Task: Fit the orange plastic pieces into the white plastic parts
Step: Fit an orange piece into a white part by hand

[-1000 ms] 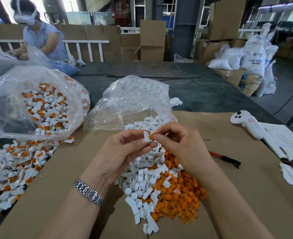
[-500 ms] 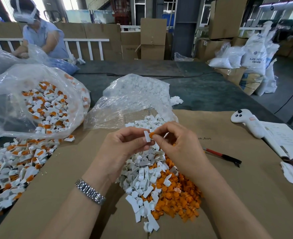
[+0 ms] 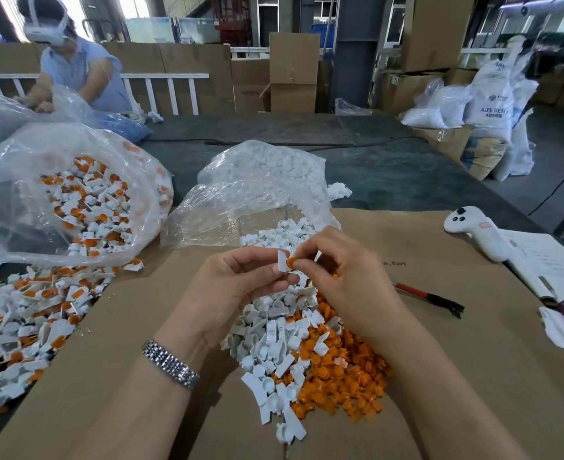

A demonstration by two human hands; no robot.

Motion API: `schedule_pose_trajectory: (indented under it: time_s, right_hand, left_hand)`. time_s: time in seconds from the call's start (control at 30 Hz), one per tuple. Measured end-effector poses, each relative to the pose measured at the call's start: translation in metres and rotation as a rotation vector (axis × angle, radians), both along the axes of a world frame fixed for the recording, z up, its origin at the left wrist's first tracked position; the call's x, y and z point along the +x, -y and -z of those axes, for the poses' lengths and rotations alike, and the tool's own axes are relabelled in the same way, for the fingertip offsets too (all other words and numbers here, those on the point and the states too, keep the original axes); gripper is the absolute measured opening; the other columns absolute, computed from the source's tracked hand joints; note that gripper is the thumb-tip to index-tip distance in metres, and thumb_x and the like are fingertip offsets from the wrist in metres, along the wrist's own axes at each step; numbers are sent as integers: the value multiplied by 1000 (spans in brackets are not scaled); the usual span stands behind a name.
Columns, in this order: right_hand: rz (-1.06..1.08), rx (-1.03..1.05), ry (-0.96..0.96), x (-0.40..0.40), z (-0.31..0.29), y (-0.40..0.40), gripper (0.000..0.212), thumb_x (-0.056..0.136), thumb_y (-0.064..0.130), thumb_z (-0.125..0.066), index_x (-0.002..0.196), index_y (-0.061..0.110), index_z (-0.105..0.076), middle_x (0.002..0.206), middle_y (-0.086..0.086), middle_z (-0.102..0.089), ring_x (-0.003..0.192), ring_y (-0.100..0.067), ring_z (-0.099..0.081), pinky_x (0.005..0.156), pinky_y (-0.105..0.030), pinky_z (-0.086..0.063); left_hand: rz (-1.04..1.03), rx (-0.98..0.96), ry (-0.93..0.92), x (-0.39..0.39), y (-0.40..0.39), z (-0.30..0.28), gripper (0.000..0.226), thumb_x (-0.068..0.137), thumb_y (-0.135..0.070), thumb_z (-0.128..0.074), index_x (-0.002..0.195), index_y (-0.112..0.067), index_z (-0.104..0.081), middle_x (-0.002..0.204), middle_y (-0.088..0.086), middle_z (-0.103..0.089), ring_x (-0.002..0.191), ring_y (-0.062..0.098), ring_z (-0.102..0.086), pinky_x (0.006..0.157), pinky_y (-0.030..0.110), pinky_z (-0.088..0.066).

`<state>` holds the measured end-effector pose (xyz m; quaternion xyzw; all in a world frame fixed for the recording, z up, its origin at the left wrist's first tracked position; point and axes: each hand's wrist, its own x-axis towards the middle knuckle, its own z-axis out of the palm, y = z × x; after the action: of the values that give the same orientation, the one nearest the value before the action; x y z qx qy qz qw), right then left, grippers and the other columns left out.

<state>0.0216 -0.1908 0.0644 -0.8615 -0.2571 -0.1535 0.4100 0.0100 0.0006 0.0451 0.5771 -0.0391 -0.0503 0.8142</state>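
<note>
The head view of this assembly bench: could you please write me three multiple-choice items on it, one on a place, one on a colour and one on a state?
1. Where does the white controller lie?
A. On the right, by the papers
B. In the left bag
C. On the orange heap

2. What colour is the piece at the right hand?
A. Blue
B. Orange
C. Green

3. What is the left hand doing?
A. Lying flat and empty
B. Gripping the red-handled tool
C. Pinching a white part

Answers:
1 A: it rests on the brown cardboard beside the papers.
2 B: an orange piece shows at its fingertips.
3 C: its fingers close on a white part above the heap.
</note>
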Motion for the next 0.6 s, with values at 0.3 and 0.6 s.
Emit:
schedule_pose_trajectory:
  time_s: [0.3,0.6]
  right_hand:
    - [0,-25,15,-1,1,0,6,96,22,-67,101,20,-70,96,12,-60,75,-4,-57,70,-17,-47]
    - [101,-7,-56,-2,3,-5,16,95,36,-66,86,24,-62,76,13,-56,64,-4,-52,60,-23,-45]
  left_hand:
    - [-4,-94,-28,0,2,0,27,75,0,-75,102,3,-78,107,28,-74,95,33,-77,75,24,-62]
    - [-67,123,104,-4,7,0,29,73,-18,-82,101,-10,-79,109,16,-77,102,31,-75,86,28,-60]
